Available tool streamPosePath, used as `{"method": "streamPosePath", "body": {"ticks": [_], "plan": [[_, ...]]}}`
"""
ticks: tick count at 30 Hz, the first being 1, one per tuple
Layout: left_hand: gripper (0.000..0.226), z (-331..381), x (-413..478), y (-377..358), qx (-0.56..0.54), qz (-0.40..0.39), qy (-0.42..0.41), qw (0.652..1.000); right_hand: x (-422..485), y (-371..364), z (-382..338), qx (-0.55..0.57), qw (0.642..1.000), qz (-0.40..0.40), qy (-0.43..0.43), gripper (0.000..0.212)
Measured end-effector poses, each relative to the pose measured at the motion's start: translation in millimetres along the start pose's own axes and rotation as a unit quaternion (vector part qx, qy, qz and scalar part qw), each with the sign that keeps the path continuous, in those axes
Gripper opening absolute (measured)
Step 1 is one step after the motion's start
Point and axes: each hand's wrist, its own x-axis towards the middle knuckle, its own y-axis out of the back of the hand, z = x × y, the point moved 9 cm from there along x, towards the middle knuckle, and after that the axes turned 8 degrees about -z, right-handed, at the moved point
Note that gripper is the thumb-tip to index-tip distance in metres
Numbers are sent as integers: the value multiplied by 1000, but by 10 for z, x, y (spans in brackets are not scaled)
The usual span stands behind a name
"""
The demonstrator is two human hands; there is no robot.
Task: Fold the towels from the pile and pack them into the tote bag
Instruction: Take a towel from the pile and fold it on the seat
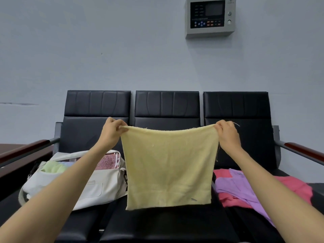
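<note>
A pale yellow towel (168,165) hangs spread out in the air above the middle seat. My left hand (112,132) pinches its top left corner and my right hand (228,135) pinches its top right corner. The white tote bag (98,188) lies on the left seat with its mouth open; a light green towel (52,168) and a pink patterned one (108,162) show inside. On the right seat lies the pile: a purple towel (233,186) on top of a pink-red towel (294,188).
The black three-seat bench (166,106) stands against a pale wall. Wood-topped armrests (305,151) flank both ends. A grey control panel (210,16) hangs on the wall above. The front of the middle seat lies below the hanging towel.
</note>
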Motion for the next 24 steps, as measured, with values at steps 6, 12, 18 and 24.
{"method": "streamPosePath", "body": {"ticks": [6, 12, 18, 24], "plan": [[10, -115, -247, 8, -255, -51, 40, 965, -197, 5, 118, 229, 973, -12, -5, 18], [9, -57, -27, 169, -343, -14, 46, 938, -4, 182, -34, 265, 962, 53, 26, 15], [12, -520, 301, -546, -331, -88, 145, 928, 426, -558, 427, 224, 966, -67, -105, 19], [17, -1406, -9, -1781, -317, -119, 263, 904, 183, -1662, 1432, 189, 951, -149, -194, 18]]}}
